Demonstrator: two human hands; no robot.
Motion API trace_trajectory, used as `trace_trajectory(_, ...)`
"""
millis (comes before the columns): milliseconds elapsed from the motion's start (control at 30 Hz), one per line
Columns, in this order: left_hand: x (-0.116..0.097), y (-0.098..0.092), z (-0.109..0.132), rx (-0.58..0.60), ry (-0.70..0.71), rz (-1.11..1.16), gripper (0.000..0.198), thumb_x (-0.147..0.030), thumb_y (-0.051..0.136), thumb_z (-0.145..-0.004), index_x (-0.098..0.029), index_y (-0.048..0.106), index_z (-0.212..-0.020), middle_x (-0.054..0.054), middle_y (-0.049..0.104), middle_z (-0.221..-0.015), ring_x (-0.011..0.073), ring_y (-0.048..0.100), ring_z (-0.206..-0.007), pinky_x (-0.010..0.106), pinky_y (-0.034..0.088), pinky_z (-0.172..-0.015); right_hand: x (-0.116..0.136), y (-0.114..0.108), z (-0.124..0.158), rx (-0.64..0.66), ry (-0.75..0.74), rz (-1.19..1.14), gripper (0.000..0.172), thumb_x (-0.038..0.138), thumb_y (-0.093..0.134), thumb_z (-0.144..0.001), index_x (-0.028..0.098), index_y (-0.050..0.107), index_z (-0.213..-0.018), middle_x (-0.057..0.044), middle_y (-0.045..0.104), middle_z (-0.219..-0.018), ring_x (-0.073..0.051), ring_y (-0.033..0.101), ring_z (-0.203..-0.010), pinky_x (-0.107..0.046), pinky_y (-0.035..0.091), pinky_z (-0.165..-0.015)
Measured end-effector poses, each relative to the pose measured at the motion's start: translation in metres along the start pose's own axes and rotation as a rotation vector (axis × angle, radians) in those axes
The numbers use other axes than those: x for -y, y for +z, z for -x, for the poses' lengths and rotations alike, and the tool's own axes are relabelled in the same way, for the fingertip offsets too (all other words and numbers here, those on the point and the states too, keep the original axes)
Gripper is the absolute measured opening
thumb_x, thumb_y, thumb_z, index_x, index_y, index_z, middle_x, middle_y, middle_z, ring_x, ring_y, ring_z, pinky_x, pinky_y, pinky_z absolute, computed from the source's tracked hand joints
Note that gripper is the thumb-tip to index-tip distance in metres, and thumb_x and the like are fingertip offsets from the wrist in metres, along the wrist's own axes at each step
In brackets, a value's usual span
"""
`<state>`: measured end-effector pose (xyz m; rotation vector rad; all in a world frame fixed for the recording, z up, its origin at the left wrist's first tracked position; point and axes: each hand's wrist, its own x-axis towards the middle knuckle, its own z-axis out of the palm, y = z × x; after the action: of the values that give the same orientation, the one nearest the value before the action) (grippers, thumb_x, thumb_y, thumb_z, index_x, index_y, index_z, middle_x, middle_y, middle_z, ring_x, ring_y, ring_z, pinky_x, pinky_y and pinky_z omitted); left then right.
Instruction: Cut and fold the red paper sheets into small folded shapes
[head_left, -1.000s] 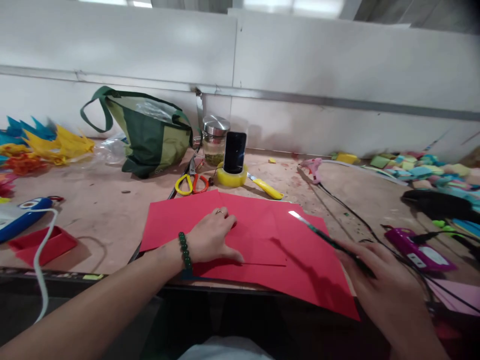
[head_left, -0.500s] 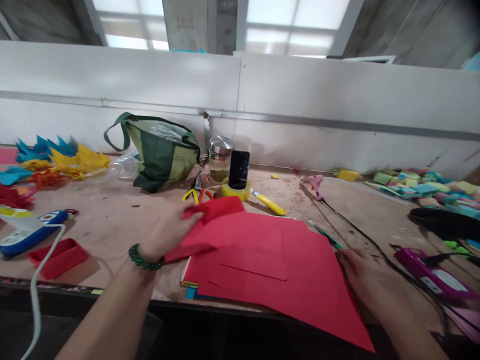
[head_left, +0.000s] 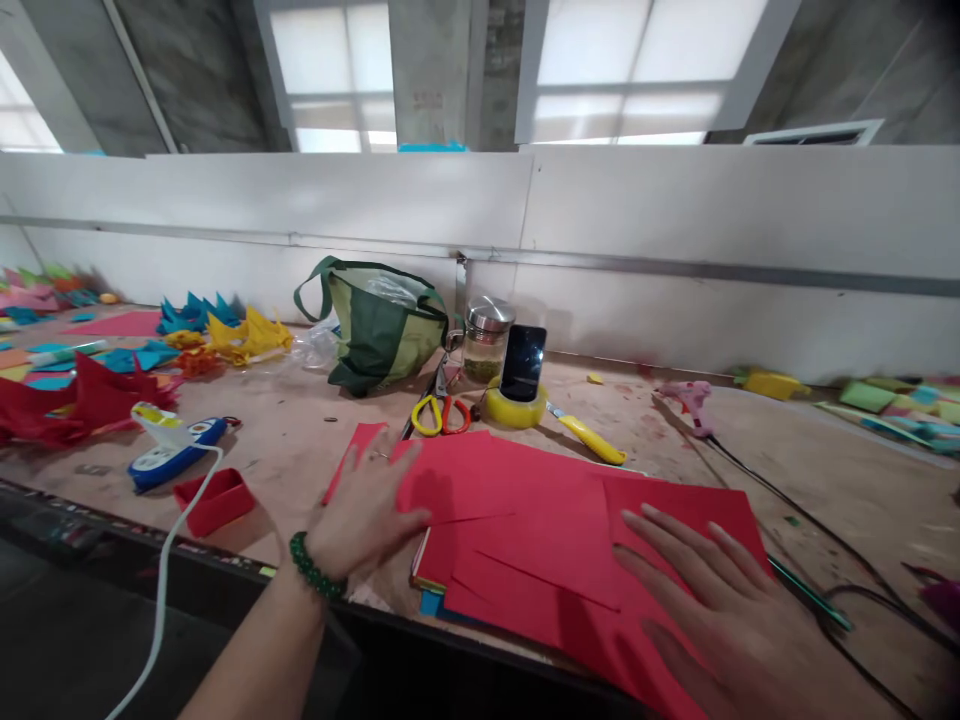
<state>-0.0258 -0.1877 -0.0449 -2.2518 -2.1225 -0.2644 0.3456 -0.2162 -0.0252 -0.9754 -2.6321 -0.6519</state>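
Several red paper sheets [head_left: 540, 520] lie spread in a loose stack near the table's front edge, over a blue sheet whose corner peeks out below. My left hand [head_left: 364, 515], with a green bead bracelet at the wrist, lies flat with fingers spread on the left end of a red sheet. My right hand [head_left: 720, 610] is stretched out flat, fingers apart, on the right part of the red paper. A thin green-handled tool [head_left: 810, 595] lies on the table just right of that hand.
Behind the paper stand orange-and-yellow scissors [head_left: 441, 412], a phone [head_left: 523, 362] propped in a yellow tape roll [head_left: 513, 406], a glass jar [head_left: 487, 342], a yellow knife [head_left: 589, 437] and a green bag [head_left: 375, 325]. A pink glue gun [head_left: 694, 397] with cable lies right. Folded paper shapes and a power strip [head_left: 174, 452] sit left.
My right hand has let go of the thin tool and now lies flat on the paper. My left hand lifted a red sheet and laid it down leftward. The view swung left and up.
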Motion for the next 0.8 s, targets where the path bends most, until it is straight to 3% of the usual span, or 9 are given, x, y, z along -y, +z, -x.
trace_trajectory(100, -0.014, 0.009, 0.005, 0.181, 0.203, 0.068, 0.074, -0.025, 0.057, -0.076, -0.021, 0.034, -0.146, 0.016, 0.04, -0.148, 0.0339, 0.033, -0.138, 0.052, 0.03, -0.109, 0.005, 0.002, 0.001, 0.047, -0.05, -0.051, 0.065, 0.017, 0.051, -0.075, 0.027, 0.048, -0.139, -0.008, 0.048, -0.144, -0.034, 0.054, -0.122, -0.053, 0.053, -0.089)
trace_trajectory(200, -0.02, 0.014, 0.004, 0.201, 0.192, 0.097, 0.073, -0.013, 0.049, -0.075, -0.019, 0.034, -0.146, 0.014, 0.049, -0.142, 0.0272, 0.045, -0.131, 0.044, 0.035, -0.107, 0.01, 0.013, -0.003, 0.252, 0.045, -0.197, 0.078, 0.005, 0.046, -0.065, 0.024, 0.047, -0.14, -0.009, 0.051, -0.142, -0.029, 0.056, -0.122, -0.044, 0.053, -0.093)
trace_trajectory(267, -0.021, 0.016, 0.002, 0.166, 0.156, 0.085, 0.068, -0.007, 0.044, -0.076, -0.017, 0.04, -0.143, 0.012, 0.054, -0.138, 0.0221, 0.049, -0.127, 0.037, 0.037, -0.106, 0.011, 0.022, -0.01, 0.365, 0.107, -0.279, 0.075, 0.001, 0.045, -0.064, 0.02, 0.052, -0.136, -0.011, 0.056, -0.137, -0.028, 0.057, -0.12, -0.043, 0.05, -0.096)
trace_trajectory(333, -0.019, 0.016, 0.0, 0.143, 0.099, 0.063, 0.061, -0.006, 0.041, -0.08, -0.015, 0.045, -0.14, 0.012, 0.06, -0.131, 0.0208, 0.057, -0.118, 0.033, 0.042, -0.1, 0.01, 0.029, -0.018, 0.395, 0.106, -0.317, 0.066, -0.001, 0.045, -0.069, 0.016, 0.056, -0.131, -0.013, 0.062, -0.129, -0.027, 0.061, -0.114, -0.041, 0.05, -0.095)
trace_trajectory(467, -0.012, 0.009, 0.001, 0.076, -0.069, 0.005, 0.051, -0.009, 0.038, -0.087, -0.015, 0.05, -0.136, 0.012, 0.071, -0.109, 0.0223, 0.067, -0.097, 0.032, 0.049, -0.084, 0.005, 0.031, -0.029, 0.419, 0.079, -0.285, 0.041, 0.002, 0.046, -0.081, 0.015, 0.064, -0.116, -0.014, 0.071, -0.108, -0.025, 0.067, -0.093, -0.036, 0.053, -0.08)
trace_trajectory(533, -0.009, 0.002, 0.004, 0.018, -0.162, -0.024, 0.051, -0.01, 0.038, -0.088, -0.019, 0.049, -0.137, 0.011, 0.072, -0.101, 0.0223, 0.068, -0.091, 0.03, 0.049, -0.078, 0.005, 0.028, -0.032, 0.438, 0.097, -0.278, 0.035, 0.011, 0.051, -0.084, 0.015, 0.062, -0.116, -0.014, 0.071, -0.106, -0.025, 0.067, -0.09, -0.034, 0.052, -0.075)
trace_trajectory(633, -0.008, -0.009, 0.009, -0.096, -0.279, -0.068, 0.052, -0.016, 0.037, -0.09, -0.02, 0.044, -0.141, 0.01, 0.073, -0.091, 0.0242, 0.069, -0.079, 0.03, 0.047, -0.066, 0.008, 0.026, -0.036, 0.454, 0.103, -0.239, 0.046, 0.019, 0.057, -0.081, 0.016, 0.055, -0.127, -0.015, 0.068, -0.113, -0.026, 0.067, -0.091, -0.033, 0.05, -0.07)
trace_trajectory(800, -0.019, -0.019, 0.013, -0.228, -0.292, -0.094, 0.051, -0.018, 0.041, -0.088, -0.022, 0.05, -0.138, 0.008, 0.073, -0.082, 0.0227, 0.068, -0.068, 0.028, 0.043, -0.057, 0.016, 0.037, -0.049, 0.484, 0.09, -0.137, 0.05, -0.001, 0.049, -0.077, 0.012, 0.055, -0.125, -0.014, 0.069, -0.095, -0.025, 0.066, -0.077, -0.03, 0.044, -0.059)
